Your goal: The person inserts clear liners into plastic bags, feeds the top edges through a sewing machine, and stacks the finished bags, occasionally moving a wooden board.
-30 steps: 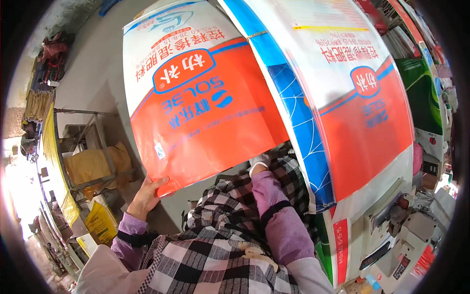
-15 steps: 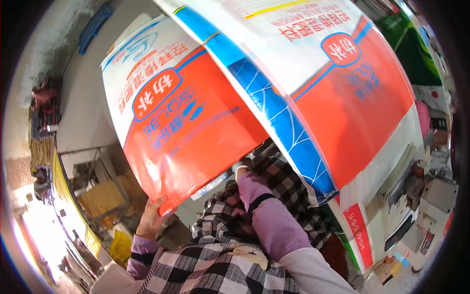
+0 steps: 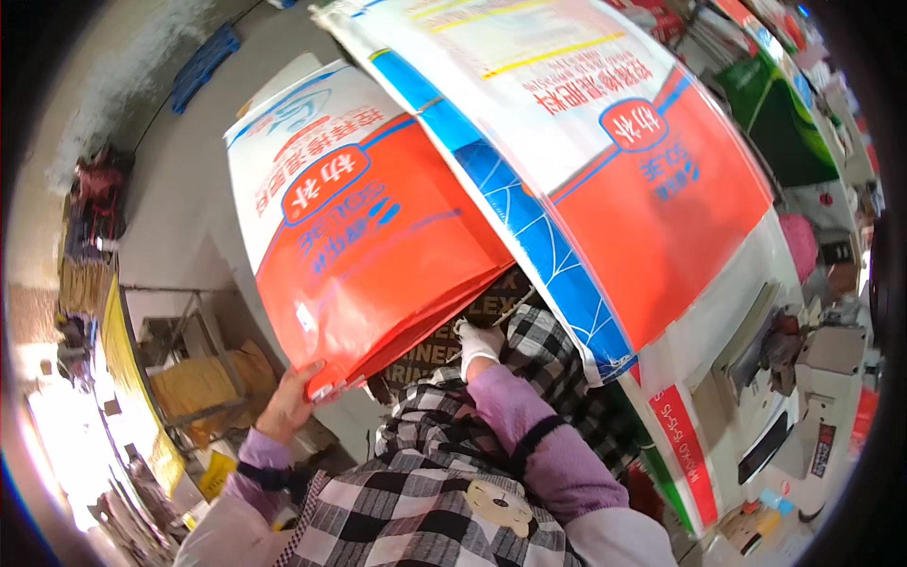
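Left hand (image 3: 288,404) is bare and pinches the lower corner of the stack of orange-and-white woven sacks (image 3: 364,255), fingers curled around the edge, thumb on the printed face. The stack is held up, tilted, in front of the person's chest. Right hand (image 3: 480,342), in a white glove, sits under the stack's lower edge by a dark printed sheet (image 3: 444,342). It looks closed, but the sacks overhang the fingers, so I can't tell what it grips. A second, larger orange-and-white sack (image 3: 605,161) with a blue side panel overlaps from the right, just beside the glove. Grey sewing machine (image 3: 831,378) at far right, metal rack with yellow bundles (image 3: 203,383) lower left.
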Motion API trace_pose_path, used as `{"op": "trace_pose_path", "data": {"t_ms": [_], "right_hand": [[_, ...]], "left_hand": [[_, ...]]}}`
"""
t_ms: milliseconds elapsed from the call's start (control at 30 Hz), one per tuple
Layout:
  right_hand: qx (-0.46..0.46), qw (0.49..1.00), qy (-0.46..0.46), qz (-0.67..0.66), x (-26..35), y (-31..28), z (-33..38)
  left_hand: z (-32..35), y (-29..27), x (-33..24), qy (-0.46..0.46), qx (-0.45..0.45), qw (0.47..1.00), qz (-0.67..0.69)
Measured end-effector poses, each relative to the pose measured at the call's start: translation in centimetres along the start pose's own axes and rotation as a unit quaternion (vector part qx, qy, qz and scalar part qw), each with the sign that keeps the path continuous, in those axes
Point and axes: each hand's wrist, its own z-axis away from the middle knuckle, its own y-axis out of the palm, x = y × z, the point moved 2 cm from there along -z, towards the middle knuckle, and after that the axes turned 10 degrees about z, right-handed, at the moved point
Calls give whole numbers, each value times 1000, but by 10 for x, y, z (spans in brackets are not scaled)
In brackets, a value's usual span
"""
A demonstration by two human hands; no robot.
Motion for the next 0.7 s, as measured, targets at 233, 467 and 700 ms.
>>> {"op": "trace_pose_path", "data": {"t_ms": [233,467,700], "right_hand": [[332,939,75,-48,96,-122,159],[298,844,-298,332,249,-222,300],[443,884,-29,-144,166,-20,119]], "left_hand": [[-6,1,-14,40,91,995,18],[-45,-60,20,40,128,989,68],[-78,-80,63,113,211,967,81]]}}
